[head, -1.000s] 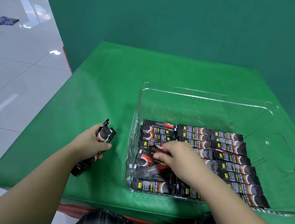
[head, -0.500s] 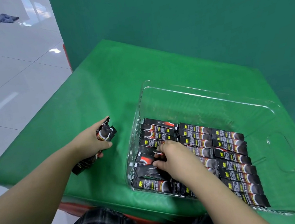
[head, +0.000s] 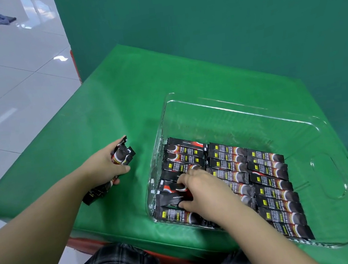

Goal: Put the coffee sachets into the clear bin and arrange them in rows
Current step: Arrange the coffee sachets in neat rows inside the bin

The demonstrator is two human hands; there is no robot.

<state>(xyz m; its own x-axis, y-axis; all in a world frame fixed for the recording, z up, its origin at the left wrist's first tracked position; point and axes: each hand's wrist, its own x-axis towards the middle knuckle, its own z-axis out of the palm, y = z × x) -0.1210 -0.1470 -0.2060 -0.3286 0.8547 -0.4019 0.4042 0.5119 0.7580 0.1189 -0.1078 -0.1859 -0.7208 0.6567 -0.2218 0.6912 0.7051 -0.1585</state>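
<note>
Right hand (head: 200, 191) is down inside the clear bin (head: 312, 121), fingertips pinching a loose sachet (head: 172, 200) in the left-hand row, with more sachets (head: 268, 177) already lined up in rows beside it. Left hand (head: 105, 168), on the green table (head: 121, 103) just outside the bin, has its fingers wrapped round a bundle of sachets (head: 122, 154).

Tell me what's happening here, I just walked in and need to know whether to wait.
A person is packing coffee sachets into a clear bin on a green table. The right hand is inside the bin, fingers on loose sachets in the left-hand row, which looks less tidy than the other two. The left hand holds a bundle of sachets outside the bin, just above the table. The far part of the bin holds no sachets.
</note>
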